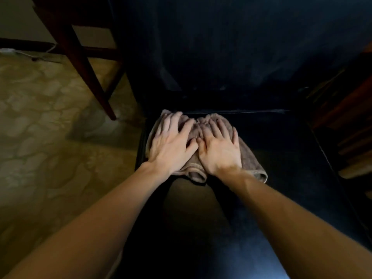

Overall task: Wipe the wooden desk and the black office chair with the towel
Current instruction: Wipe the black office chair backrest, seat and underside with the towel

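You had both hands flat on the towel (249, 158), which lay bunched on the seat of the black office chair (281, 178), toward the seat's rear left corner and just in front of the backrest. Your left hand (171, 146) pressed down on the towel's left part, palm down, its fingers (167, 123) spread apart and reaching toward the backrest; the fingertips came close to the towel's far edge. Your right hand (220, 150) lay just beside it, thumbs nearly touching, with its fingers (220, 127) spread a little less and resting over the folds in the middle of the cloth. Neither hand was closed around the towel: the fingers lay open on top of it, and the fabric showed between and beyond them. The towel stuck out past your right hand on the near right side, where a hemmed edge curled on the seat, and a fold showed between your wrists.

To the left of the chair, a dark wooden leg (84, 63) of the worktop slanted down onto the patterned floor (40, 117). A white cable (24, 54) ran along the floor near the wall. The right edge of the view was too dark to make out clearly.
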### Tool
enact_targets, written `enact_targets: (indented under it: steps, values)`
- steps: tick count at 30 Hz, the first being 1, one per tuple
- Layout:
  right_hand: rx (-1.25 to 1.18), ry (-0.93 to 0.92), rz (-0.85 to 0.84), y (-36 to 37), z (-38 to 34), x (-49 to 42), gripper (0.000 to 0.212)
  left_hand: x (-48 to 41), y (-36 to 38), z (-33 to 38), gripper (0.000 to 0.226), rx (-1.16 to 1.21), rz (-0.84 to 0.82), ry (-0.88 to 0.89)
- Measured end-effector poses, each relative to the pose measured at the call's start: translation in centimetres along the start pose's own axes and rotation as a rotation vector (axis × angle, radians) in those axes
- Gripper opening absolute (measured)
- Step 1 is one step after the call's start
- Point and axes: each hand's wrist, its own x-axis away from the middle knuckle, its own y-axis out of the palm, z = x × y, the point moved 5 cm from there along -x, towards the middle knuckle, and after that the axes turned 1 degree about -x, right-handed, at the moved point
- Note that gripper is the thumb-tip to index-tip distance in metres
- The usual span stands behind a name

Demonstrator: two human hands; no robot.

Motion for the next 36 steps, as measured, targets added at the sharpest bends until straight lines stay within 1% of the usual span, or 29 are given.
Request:
enact_targets:
  steps: [3,6,8,11,17,19,23,26,30,34,36]
  values:
    - [-0.010,-0.076,-0.012,-1.0,2.5,-2.8,0.055,-1.8,-0.4,1.1,0.058,-0.029,0.157,-0.130]
    - [0.008,-0.205,-0.101,-1.7,4.1,-5.3,0.055,-3.2,-0.1,1.4,0.057,-0.016,0.170,-0.153]
    - [0.025,-0.239,-0.137,-1.8,4.3,-6.9,0.054,-4.3,0.2,1.1,0.058,0.020,0.142,-0.163]
    - [0.025,-0.207,-0.146,-1.5,4.1,-8.3,0.051,-5.7,0.6,0.3,0.060,0.040,0.111,-0.167]
    - [-0.060,-0.044,-0.108,-1.3,3.3,-7.9,0.049,-6.2,1.2,0.1,0.055,0.033,0.029,-0.130]
    - [-0.081,-0.020,-0.104,-1.5,2.6,-6.8,0.052,-5.1,0.7,0.2,0.056,0.020,0.017,-0.115]
    - [-0.090,-0.015,-0.078,-1.5,2.0,-2.4,0.062,-0.7,0.0,0.9,0.069,0.023,-0.020,-0.081]
    - [-0.073,0.005,-0.084,-1.5,1.7,2.7,0.067,3.9,-1.0,2.2,0.076,0.050,-0.023,-0.039]
    - [-0.073,0.033,-0.110,-1.1,1.0,9.8,0.074,10.3,-1.7,4.0,0.078,0.076,-0.028,0.007]
    - [-0.114,0.019,-0.075,-1.9,-0.4,12.3,0.063,13.4,-2.5,3.6,0.076,0.093,0.003,0.009]
    - [-0.164,-0.029,-0.007,-2.7,-1.7,12.6,0.055,14.1,-2.8,3.0,0.073,0.113,0.060,-0.072]
